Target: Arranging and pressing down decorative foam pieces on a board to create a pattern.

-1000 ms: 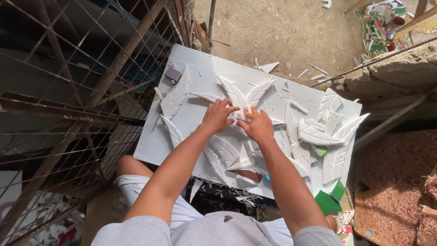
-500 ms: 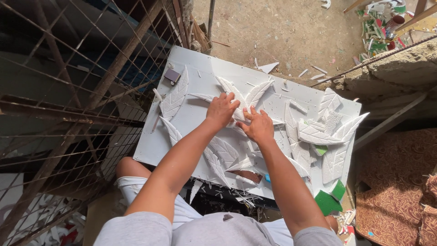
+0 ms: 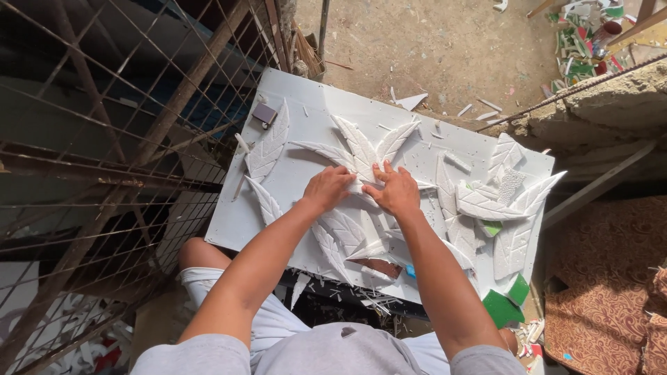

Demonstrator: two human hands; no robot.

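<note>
A white foam board (image 3: 306, 97) lies in front of me, covered with white carved foam leaves. My left hand (image 3: 328, 187) and my right hand (image 3: 394, 190) press flat, side by side, on the base of a cluster of leaves (image 3: 365, 142) at the board's middle. Fingers of both hands are spread on the foam; neither hand grips anything. More leaves lie left (image 3: 269, 142) and right (image 3: 497, 201) of my hands. A small dark block (image 3: 264, 113) sits near the board's far left corner.
A rusty wire mesh frame (image 3: 104, 160) stands at the left. Green foam pieces (image 3: 506, 300) lie at the board's near right corner. Dirt ground with scraps (image 3: 583, 35) lies beyond, a concrete ledge (image 3: 611, 97) and a patterned cloth (image 3: 601, 292) at the right.
Both hands have stayed on the leaf cluster, shifting only slightly; the view has barely moved.
</note>
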